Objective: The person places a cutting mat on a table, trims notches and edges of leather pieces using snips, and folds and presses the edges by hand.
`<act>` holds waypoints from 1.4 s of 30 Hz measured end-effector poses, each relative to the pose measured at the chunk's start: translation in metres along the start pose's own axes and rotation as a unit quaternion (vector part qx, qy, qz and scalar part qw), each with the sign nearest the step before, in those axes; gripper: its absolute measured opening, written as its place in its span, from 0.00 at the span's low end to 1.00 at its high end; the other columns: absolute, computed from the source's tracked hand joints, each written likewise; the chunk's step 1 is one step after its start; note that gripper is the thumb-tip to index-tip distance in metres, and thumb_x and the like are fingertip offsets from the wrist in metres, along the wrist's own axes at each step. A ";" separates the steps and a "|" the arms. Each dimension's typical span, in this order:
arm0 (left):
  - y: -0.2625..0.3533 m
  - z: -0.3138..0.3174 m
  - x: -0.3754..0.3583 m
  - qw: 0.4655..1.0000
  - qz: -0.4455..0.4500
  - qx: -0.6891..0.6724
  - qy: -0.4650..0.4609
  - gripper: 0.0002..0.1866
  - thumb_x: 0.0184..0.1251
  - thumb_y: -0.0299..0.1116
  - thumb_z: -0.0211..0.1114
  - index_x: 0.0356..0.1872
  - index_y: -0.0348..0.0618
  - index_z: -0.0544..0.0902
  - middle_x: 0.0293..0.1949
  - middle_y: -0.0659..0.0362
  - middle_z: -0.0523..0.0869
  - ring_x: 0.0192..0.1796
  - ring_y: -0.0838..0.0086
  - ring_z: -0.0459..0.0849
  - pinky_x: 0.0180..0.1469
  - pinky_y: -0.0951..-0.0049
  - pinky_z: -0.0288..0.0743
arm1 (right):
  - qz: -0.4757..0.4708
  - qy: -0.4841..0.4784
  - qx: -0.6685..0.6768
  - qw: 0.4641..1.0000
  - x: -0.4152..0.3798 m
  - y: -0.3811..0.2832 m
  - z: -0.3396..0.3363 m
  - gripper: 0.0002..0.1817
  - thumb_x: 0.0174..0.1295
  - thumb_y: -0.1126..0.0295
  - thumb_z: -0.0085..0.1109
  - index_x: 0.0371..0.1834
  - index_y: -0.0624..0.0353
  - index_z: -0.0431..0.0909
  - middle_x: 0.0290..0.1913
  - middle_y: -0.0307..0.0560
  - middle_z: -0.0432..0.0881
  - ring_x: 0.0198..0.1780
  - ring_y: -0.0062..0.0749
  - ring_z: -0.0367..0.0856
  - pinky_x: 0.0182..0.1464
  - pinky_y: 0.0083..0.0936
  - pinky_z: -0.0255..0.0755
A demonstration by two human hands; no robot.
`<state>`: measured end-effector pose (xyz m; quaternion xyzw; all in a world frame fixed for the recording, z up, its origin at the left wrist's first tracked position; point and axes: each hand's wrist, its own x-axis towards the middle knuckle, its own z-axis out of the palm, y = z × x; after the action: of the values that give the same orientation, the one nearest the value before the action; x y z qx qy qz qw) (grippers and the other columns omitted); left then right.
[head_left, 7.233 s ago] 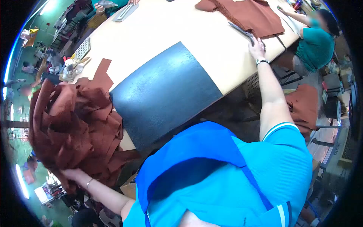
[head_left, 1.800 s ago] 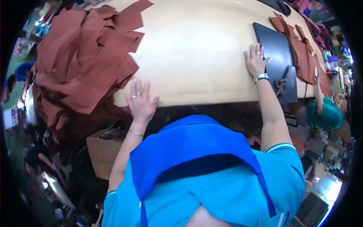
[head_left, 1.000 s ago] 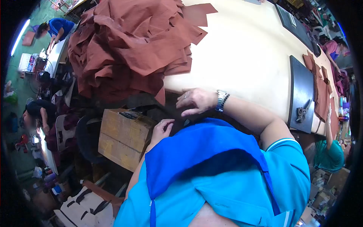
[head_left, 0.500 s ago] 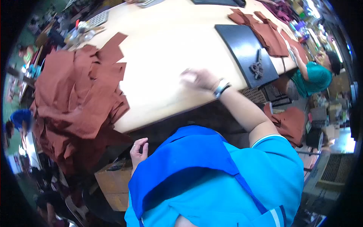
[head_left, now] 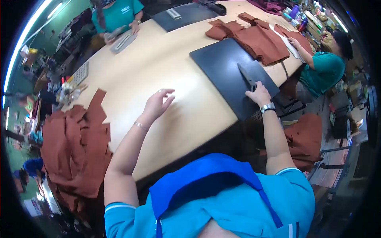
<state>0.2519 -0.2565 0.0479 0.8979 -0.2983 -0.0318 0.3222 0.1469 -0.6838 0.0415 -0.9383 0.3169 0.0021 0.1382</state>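
Our right hand (head_left: 258,93) rests on the black mat (head_left: 230,73) at the counter (head_left: 158,71) edge, fingers closing on a dark tool (head_left: 247,76) lying there. Our left hand (head_left: 157,104) hovers over bare counter, fingers spread, holding nothing.

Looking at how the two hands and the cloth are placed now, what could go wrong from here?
The right hand rests on a metal tool lying on the black mat; if that tool has an edge, fingers may be cut. The pile of brown cloth pieces hangs over the table edge and could slide off. The left hand hovers open, holding nothing.
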 end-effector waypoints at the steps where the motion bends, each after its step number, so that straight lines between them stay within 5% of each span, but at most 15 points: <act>1: 0.002 0.010 0.035 1.000 -0.011 0.011 -0.005 0.19 0.72 0.44 0.62 0.56 0.44 0.81 0.53 0.53 0.86 0.54 0.61 0.84 0.57 0.64 0.76 | 0.001 -0.009 0.012 1.000 -0.002 0.006 -0.005 0.41 0.46 0.45 0.66 0.62 0.59 0.70 0.55 0.61 0.81 0.57 0.54 0.80 0.60 0.43 0.73; 6: -0.012 0.079 0.185 0.998 -0.008 -0.007 0.055 0.33 0.68 0.52 0.64 0.65 0.39 0.74 0.66 0.43 0.74 0.70 0.53 0.70 0.71 0.60 0.65 | 0.016 0.041 0.097 0.994 -0.032 0.064 -0.001 0.30 0.54 0.47 0.67 0.49 0.63 0.75 0.46 0.61 0.83 0.50 0.56 0.82 0.51 0.46 0.75; 9: -0.013 0.109 0.235 0.995 -0.029 0.069 0.068 0.47 0.56 0.58 0.72 0.70 0.37 0.67 0.70 0.41 0.67 0.73 0.51 0.66 0.72 0.59 0.64 | -0.019 0.150 0.121 0.981 -0.051 0.095 0.032 0.26 0.60 0.51 0.64 0.45 0.66 0.75 0.46 0.63 0.80 0.49 0.56 0.79 0.51 0.45 0.73; 13: -0.013 0.111 0.250 0.990 -0.102 0.093 -0.028 0.67 0.35 0.64 0.81 0.75 0.41 0.56 0.72 0.45 0.64 0.74 0.52 0.64 0.72 0.55 0.64 | 0.023 0.087 0.319 0.943 -0.056 0.099 0.037 0.20 0.62 0.57 0.68 0.40 0.65 0.76 0.33 0.44 0.81 0.36 0.30 0.80 0.42 0.28 0.74; 16: 0.003 0.090 0.255 0.978 -0.128 0.137 -0.088 0.67 0.34 0.65 0.81 0.75 0.42 0.57 0.73 0.47 0.64 0.74 0.53 0.65 0.72 0.54 0.64 | 0.023 0.105 0.353 0.929 -0.054 0.092 0.040 0.17 0.59 0.62 0.73 0.39 0.63 0.78 0.32 0.37 0.83 0.32 0.18 0.78 0.37 0.21 0.74; 20: -0.009 0.101 0.268 0.971 -0.146 0.136 -0.130 0.68 0.34 0.65 0.81 0.77 0.42 0.55 0.74 0.47 0.61 0.73 0.54 0.66 0.74 0.54 0.62 | 0.075 0.108 0.486 0.864 -0.057 0.090 0.051 0.21 0.58 0.67 0.74 0.47 0.67 0.77 0.39 0.39 0.84 0.38 0.18 0.80 0.41 0.19 0.75; 24: -0.019 0.105 0.262 0.984 -0.138 0.053 -0.096 0.70 0.29 0.65 0.83 0.73 0.30 0.59 0.69 0.40 0.65 0.72 0.49 0.65 0.73 0.60 0.63 | 0.102 0.101 0.528 0.837 -0.058 0.086 0.050 0.26 0.57 0.69 0.75 0.55 0.69 0.74 0.44 0.40 0.83 0.42 0.18 0.80 0.43 0.18 0.75; 30: 0.020 0.068 0.197 0.959 -0.226 0.133 -0.109 0.59 0.34 0.67 0.81 0.65 0.37 0.70 0.64 0.47 0.73 0.66 0.56 0.75 0.66 0.52 0.67 | 0.044 0.095 0.488 0.867 -0.034 0.109 0.048 0.17 0.60 0.68 0.72 0.47 0.67 0.82 0.34 0.33 0.83 0.32 0.13 0.75 0.37 0.15 0.71; 36: 0.014 0.055 0.085 0.962 -0.265 0.058 -0.021 0.52 0.44 0.62 0.79 0.65 0.38 0.71 0.61 0.46 0.74 0.61 0.58 0.78 0.65 0.55 0.68 | -0.032 0.041 0.402 0.914 -0.006 0.109 0.027 0.14 0.58 0.73 0.72 0.45 0.67 0.84 0.39 0.39 0.87 0.37 0.17 0.81 0.43 0.19 0.74; 42: -0.012 0.071 0.026 0.960 -0.268 -0.066 -0.039 0.46 0.50 0.53 0.78 0.67 0.41 0.70 0.61 0.47 0.73 0.62 0.57 0.78 0.64 0.60 0.72 | -0.061 -0.016 0.376 0.924 0.028 0.109 0.023 0.14 0.60 0.74 0.68 0.48 0.68 0.83 0.42 0.42 0.88 0.39 0.20 0.83 0.45 0.20 0.75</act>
<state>0.2619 -0.3035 -0.0121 0.9198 -0.0561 -0.1713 0.3486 0.1061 -0.7771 -0.0115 -0.8346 0.2342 -0.1103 0.4862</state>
